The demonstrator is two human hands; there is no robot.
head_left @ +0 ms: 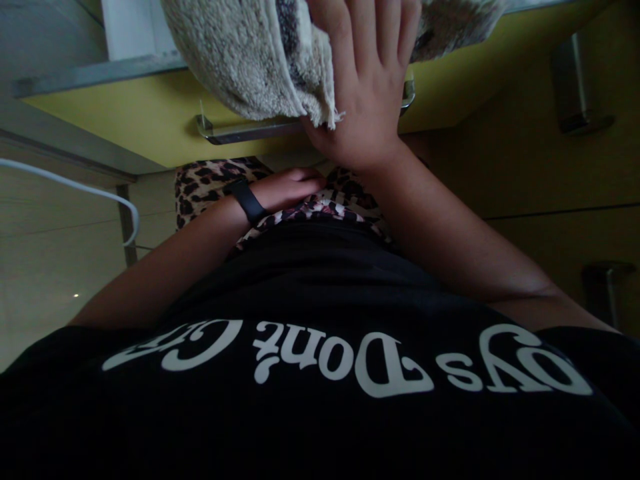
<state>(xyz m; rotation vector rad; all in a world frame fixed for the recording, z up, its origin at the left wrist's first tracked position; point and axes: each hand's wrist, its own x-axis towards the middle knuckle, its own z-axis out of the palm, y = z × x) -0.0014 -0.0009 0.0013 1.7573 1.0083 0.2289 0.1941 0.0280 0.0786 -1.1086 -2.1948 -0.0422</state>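
Note:
My right hand is pressed over a worn, greyish-beige towel with dark patches and a frayed edge. Its fingers stretch away from me and bend over the cloth; the fingertips are cut off by the top of the picture. The towel hangs over the front edge of a yellow drawer, partly covering its metal handle. Lower down, my left hand, with a black band on the wrist, lies flat at my waist on leopard-print trousers. Its fingers are partly seen and hold nothing visible.
Yellow cabinet fronts with metal handles stand at the right. A white cable curves in at the left above the pale tiled floor. A white panel rises at the upper left behind the grey edge.

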